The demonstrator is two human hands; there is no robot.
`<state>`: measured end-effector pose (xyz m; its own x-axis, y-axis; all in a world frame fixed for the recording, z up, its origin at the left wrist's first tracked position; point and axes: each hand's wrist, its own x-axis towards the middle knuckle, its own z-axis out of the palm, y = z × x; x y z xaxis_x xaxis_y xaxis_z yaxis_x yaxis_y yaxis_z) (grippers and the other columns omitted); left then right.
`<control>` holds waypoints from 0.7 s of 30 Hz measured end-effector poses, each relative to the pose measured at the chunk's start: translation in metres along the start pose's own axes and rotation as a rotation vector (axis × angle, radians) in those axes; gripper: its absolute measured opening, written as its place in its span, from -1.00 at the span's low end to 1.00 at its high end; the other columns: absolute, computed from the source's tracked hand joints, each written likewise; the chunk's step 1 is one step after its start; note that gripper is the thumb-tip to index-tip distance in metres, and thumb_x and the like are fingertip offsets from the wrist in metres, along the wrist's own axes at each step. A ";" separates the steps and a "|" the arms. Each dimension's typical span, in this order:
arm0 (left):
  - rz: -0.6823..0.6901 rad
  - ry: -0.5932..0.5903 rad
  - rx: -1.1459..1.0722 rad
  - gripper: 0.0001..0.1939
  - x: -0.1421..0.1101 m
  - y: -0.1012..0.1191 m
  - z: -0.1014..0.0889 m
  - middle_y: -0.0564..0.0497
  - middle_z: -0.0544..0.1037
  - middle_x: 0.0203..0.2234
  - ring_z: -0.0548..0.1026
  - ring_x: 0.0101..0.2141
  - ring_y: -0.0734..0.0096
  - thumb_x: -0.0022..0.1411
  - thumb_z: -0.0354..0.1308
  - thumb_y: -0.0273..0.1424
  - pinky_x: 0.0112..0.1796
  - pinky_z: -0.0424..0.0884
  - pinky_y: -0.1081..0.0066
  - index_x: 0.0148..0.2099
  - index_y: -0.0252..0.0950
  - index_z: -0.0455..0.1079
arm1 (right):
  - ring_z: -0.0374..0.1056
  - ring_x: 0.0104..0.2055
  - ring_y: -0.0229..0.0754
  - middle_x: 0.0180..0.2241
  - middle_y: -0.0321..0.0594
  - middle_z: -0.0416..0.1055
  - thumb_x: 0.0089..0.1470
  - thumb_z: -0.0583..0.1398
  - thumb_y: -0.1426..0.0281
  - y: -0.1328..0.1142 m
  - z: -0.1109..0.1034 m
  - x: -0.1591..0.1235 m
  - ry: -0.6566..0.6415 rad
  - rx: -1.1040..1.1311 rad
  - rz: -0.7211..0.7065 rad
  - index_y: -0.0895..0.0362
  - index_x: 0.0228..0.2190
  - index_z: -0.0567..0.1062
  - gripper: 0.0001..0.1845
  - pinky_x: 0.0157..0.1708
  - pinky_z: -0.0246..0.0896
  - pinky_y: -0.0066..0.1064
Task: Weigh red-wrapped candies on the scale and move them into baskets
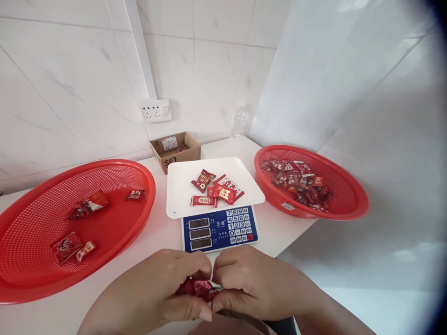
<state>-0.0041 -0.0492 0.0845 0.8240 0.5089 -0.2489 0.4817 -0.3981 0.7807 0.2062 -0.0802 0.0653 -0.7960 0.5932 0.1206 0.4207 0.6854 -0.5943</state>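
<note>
Both my hands meet at the near edge of the white counter, in front of the scale. My left hand [157, 291] and my right hand [254, 284] are closed, fingertips pinching the same red candy packet [199, 288] between them. Just beyond them stands a digital scale [220, 229] with a blue keypad face and a white weighing tray [181, 186]. Several red candy packets [216, 188] lie on that tray.
A large red mesh basket [42, 274] on the left holds several red packets. A second red basket [349, 204] on the right holds a pile of them. A small open cardboard box [174, 151] and a wall socket [155, 110] are behind the scale. A clear bottle [238, 123] stands in the corner.
</note>
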 end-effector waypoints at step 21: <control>0.182 -0.054 0.245 -0.63 -0.001 -0.007 -0.001 0.08 0.44 -0.53 0.38 -0.46 0.49 0.25 -0.01 -0.10 -0.46 0.10 0.46 -0.45 -0.25 0.34 | 0.25 -0.47 -0.28 -0.58 -0.24 0.34 0.26 -0.07 0.14 -0.004 -0.007 -0.009 0.051 0.009 -0.062 0.15 -0.55 0.41 -0.49 -0.48 0.08 -0.48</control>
<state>-0.0086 -0.0461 0.0798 0.9149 0.3737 -0.1527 0.3768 -0.6547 0.6553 0.2149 -0.0850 0.0719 -0.7971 0.5707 0.1971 0.3674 0.7176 -0.5917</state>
